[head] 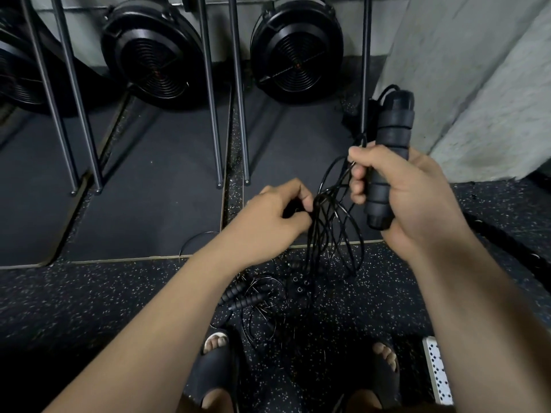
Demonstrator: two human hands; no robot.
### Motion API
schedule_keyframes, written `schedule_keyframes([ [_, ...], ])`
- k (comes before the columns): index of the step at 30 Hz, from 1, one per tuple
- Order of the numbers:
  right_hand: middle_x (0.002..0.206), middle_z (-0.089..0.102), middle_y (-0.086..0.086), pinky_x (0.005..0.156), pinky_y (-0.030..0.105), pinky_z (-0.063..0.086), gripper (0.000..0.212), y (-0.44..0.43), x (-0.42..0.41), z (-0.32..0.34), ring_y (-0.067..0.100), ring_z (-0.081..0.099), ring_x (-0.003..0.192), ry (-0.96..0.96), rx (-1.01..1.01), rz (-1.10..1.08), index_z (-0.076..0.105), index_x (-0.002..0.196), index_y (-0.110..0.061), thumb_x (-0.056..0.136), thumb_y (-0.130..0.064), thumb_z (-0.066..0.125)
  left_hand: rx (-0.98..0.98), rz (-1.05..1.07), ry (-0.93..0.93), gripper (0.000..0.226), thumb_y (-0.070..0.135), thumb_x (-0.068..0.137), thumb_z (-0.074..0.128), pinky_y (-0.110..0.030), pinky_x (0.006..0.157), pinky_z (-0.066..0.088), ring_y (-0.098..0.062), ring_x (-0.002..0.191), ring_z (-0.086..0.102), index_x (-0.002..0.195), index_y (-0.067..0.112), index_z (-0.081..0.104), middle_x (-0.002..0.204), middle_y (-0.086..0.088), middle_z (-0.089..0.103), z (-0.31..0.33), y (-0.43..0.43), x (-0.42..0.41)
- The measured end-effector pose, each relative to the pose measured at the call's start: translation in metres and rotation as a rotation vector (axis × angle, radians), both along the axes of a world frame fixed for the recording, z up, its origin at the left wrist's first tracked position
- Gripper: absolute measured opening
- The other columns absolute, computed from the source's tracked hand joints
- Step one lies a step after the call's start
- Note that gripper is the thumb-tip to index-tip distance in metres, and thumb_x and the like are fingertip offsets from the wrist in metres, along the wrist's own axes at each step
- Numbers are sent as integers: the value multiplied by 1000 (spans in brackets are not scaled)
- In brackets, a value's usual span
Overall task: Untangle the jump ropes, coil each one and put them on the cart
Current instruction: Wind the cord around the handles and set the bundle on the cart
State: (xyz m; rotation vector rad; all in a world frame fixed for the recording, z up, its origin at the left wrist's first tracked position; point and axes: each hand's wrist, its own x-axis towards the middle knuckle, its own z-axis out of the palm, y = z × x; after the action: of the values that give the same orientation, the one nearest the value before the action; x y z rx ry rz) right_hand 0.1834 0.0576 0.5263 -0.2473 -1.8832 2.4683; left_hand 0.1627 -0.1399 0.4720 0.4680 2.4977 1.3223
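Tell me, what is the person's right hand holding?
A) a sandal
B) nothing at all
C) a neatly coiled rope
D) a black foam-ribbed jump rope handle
D: the right hand has its fingers curled round the handle, held roughly upright, while the left hand pinches the tangled cord loops beside it.

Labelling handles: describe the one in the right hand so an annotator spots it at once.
Start at the pale concrete pillar on the right; just left of it the right hand grips a black ribbed foam handle, held upright. The other handles lie on the speckled floor near the feet, untouched.
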Motion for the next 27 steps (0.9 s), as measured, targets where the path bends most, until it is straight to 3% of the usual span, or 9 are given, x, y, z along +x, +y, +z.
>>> schedule_keyframes([
  [3,74,59,2,57,25,44,10,0,0,0,13,53,62,0,-36,18,61,95,-10,99,-8,69,-35,-3,106,20,34,87,74,-40,87,48,-16,98,56,96,34,56,98,12,64,-3,4,3],
  [5,74,58,1,58,25,43,9,1,0,-1,13,53,63,-3,-57,20,63,93,-10,100,-9,69,-79,41,245,23,31,85,77,-44,96,43,-14,104,51,95,34,56,98,16,60,-5,5,3],
  [9,74,59,0,57,24,44,7,3,0,0,12,53,63,-20,-71,23,64,94,-10,99,-10,69,-148,112,388,27,40,81,76,-39,94,31,-13,111,43,94,40,53,104,14,50,-11,9,3],
  [13,74,58,1,56,24,44,9,3,0,1,12,52,62,-17,-68,10,63,92,-11,100,-10,68,-64,88,384,17,44,80,63,-48,101,40,-11,109,48,92,34,58,99,16,58,-13,12,3],
  [15,72,57,0,55,24,43,11,6,-1,2,12,52,61,-23,-56,-30,61,91,-11,100,-9,68,-49,87,416,14,40,81,64,-46,104,38,-9,108,49,92,31,59,96,17,61,-13,13,4],
  [19,71,59,0,55,25,42,12,15,-2,-1,12,52,59,-39,93,-84,61,101,-7,98,-11,72,-77,84,485,11,30,85,70,-40,101,32,-9,114,49,95,29,66,97,18,63,-13,12,5],
  [24,71,66,0,58,28,46,10,13,-2,-7,11,58,63,-52,340,-77,70,91,-11,95,-16,78,-246,129,613,20,36,83,60,-42,89,34,-17,107,52,95,25,73,96,14,65,-18,9,1],
  [27,78,73,9,72,48,57,17,11,-2,-15,25,68,72,-60,626,-98,72,88,-15,89,-29,82,-237,156,679,14,29,86,62,-47,83,43,-21,95,55,91,21,73,89,11,67,-18,9,0],
])
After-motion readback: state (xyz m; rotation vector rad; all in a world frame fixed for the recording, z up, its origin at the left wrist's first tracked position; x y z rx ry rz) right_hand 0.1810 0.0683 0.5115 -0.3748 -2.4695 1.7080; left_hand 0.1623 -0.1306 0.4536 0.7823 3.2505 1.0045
